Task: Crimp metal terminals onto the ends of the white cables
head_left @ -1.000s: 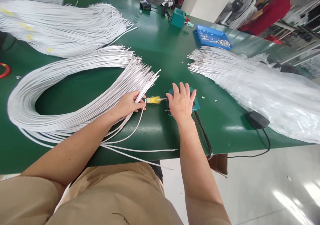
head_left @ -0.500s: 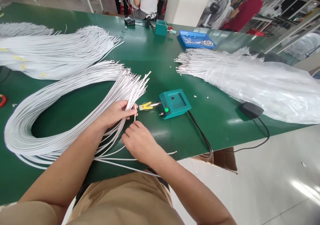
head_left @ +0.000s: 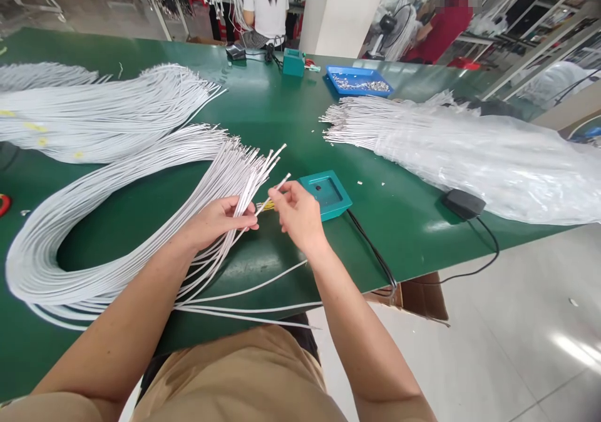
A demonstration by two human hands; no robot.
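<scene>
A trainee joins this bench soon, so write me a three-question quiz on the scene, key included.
1. True or false: the left hand grips several white cables at once.
2. Multiple choice: what does the right hand partly hide?
A. the pillar
B. the nearer teal box
C. the clear plastic bag
3. Fill in the colour: the small pieces lie in a ____ tray.

Key: 1. True. 2. B. 3. Blue.
</scene>
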